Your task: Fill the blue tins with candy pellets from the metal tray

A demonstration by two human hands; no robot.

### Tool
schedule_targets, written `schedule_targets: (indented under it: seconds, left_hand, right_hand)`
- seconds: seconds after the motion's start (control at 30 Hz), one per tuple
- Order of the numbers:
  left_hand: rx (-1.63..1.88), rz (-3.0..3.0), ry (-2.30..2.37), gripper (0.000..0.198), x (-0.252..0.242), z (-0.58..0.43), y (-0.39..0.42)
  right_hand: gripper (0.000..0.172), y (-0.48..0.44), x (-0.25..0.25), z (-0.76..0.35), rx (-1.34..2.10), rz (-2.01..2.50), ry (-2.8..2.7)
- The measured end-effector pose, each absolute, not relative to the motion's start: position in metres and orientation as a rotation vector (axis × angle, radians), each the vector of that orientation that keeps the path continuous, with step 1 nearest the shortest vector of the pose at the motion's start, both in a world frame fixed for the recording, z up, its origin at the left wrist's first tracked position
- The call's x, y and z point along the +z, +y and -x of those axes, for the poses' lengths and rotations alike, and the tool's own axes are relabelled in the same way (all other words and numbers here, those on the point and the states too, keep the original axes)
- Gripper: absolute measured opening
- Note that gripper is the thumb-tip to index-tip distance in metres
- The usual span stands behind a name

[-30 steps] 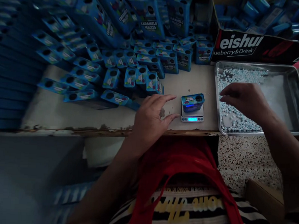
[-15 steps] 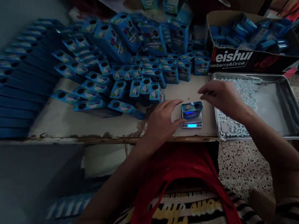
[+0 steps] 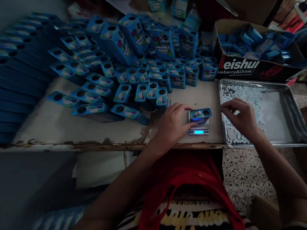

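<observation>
The worktop (image 3: 66, 128) is heaped with blue boxes (image 3: 135, 73) beyond the scale (image 3: 198, 131). One box (image 3: 200, 115) sits on it, with the left hand (image 3: 171, 126) open beside it. The right hand (image 3: 241, 117) is half-curled, hold unclear, over the tray (image 3: 293, 114), which is still full of candies (image 3: 246, 93).

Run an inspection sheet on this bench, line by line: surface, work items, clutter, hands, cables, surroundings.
Surface: pale table, front edge chipped and worn.
Work items: small blue box lies on a pocket scale, display lit; metal tray holds pale round candies.
Clutter: stacked blue boxes crowd the back and left.
Hands: left hand beside the scale, holding nothing; right hand over the tray, fingers bunched, contents unclear.
Cables: nothing seen.
Surroundings: cardboard carton behind the tray; speckled floor.
</observation>
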State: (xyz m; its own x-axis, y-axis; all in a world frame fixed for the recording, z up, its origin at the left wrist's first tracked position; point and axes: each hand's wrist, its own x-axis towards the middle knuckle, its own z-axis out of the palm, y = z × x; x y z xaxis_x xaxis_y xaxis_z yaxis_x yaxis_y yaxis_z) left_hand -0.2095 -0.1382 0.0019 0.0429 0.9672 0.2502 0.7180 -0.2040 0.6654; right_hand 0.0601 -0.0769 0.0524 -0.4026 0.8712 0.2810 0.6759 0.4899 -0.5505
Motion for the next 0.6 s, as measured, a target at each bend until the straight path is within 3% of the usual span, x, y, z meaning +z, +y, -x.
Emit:
schedule_targets:
  seconds: [0.13, 0.27, 0.6]
  left_hand:
    - [0.95, -1.965, 1.763, 0.072, 0.001, 0.218, -0.141]
    - [0.892, -1.974, 1.809, 0.08, 0.001, 0.222, -0.137]
    - [0.911, -2.033, 1.696, 0.063, -0.006, 0.207, -0.119]
  right_hand:
    - [0.018, -0.071, 0.058, -0.019, 0.392, 1.049, -2.493]
    - [0.017, -0.064, 0.056, 0.006, 0.337, 0.997, -2.674]
    - [0.008, -0.054, 0.047, -0.028, 0.503, 1.245, -2.438]
